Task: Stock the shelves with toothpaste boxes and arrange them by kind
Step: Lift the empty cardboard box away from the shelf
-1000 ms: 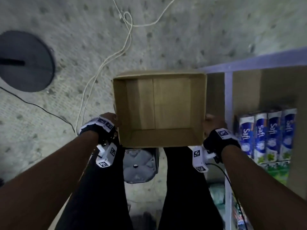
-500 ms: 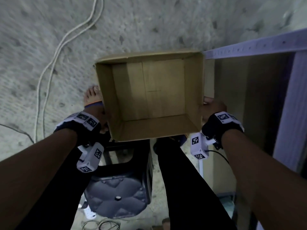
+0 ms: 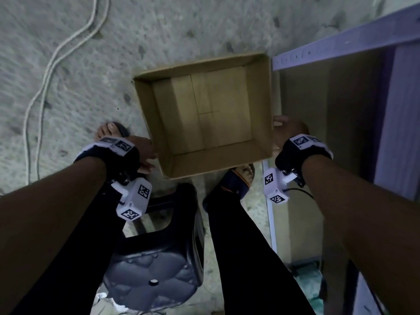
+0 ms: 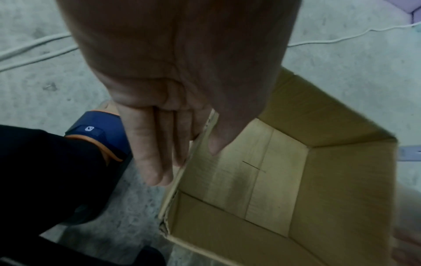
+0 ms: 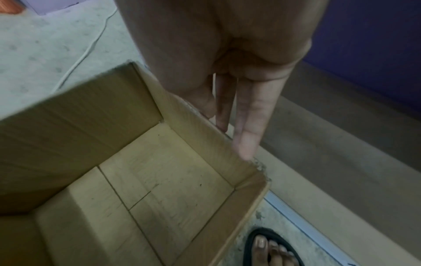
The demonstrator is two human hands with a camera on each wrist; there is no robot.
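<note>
Two hands carry one empty carton here, and no toothpaste boxes show in any view, so you cannot tell where they are.

From the head camera, your left hand (image 3: 145, 153) and right hand (image 3: 287, 133) hold the cardboard carton (image 3: 204, 119) by its opposite side walls, above the rough speckled concrete floor (image 3: 159, 30). It hangs just beside the pale purple shelf frame (image 3: 341, 42), over your feet and in front of a dark moulded plastic stool (image 3: 154, 264). A white cable (image 3: 45, 71) snakes across the floor well apart from it. The stocking looks done, with the emptied carton being put aside; your next move probably calls for lowering it flat onto clear floor, away from the cable and your toes.

At the left wrist, your straight fingers (image 4: 157, 153) lie along the outside of the wall while the thumb (image 4: 218, 136) hooks over the rim, pinching the board. It is plain corrugated card, matte, with bottom flaps meeting at a seam and a frayed corner.

At the right wrist, your fingers (image 5: 250, 122) run down the outer face and the thumb comes over the rough-cut rim: a pinch again. The bare tan bottom carries small dark specks.
</note>
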